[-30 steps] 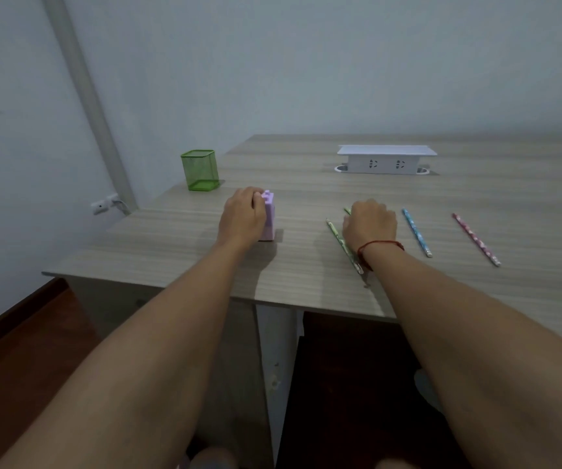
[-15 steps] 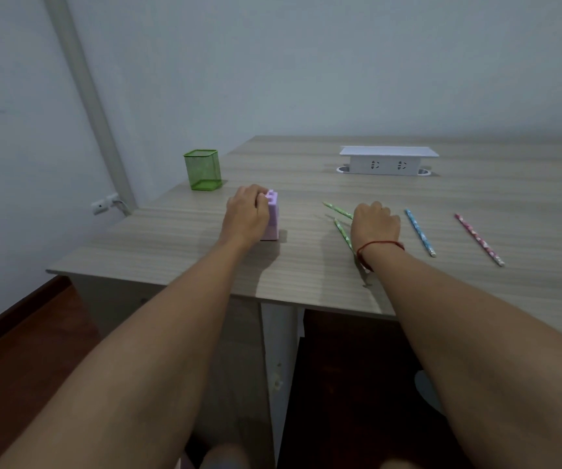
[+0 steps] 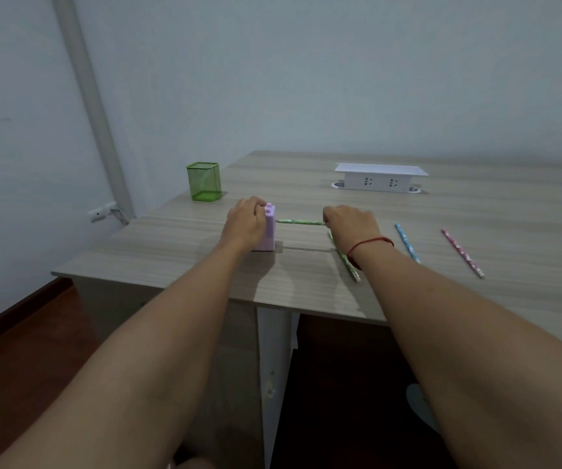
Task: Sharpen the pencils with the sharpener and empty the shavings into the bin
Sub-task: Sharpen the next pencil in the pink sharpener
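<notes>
Head view: a pale wood-grain laminate table with a straight front edge stands against a plain matte wall. On it stands the sharpener, a small upright block of smooth lilac plastic with a notched top. The left hand grips the sharpener's upper part from the left, fingers curled round it. The right hand is closed in a pinch on the right end of a green pencil, a thin patterned stick held level above the tabletop. Its left end meets the sharpener's right face (whether it sits in a hole cannot be told). A red cord circles the right wrist.

A second green pencil lies slanted on the table, partly under that wrist. A blue pencil and a pink pencil lie further right, apart from each other. The bin, a square green wire-mesh cup, stands near the table's back left corner, well behind the sharpener. A white boxy socket unit with a flat lid sits at the back.

Half a second ago the held pencil lay angled on the table by the right hand; now it is lifted and turned to the sharpener. The left hand keeps its grip.
</notes>
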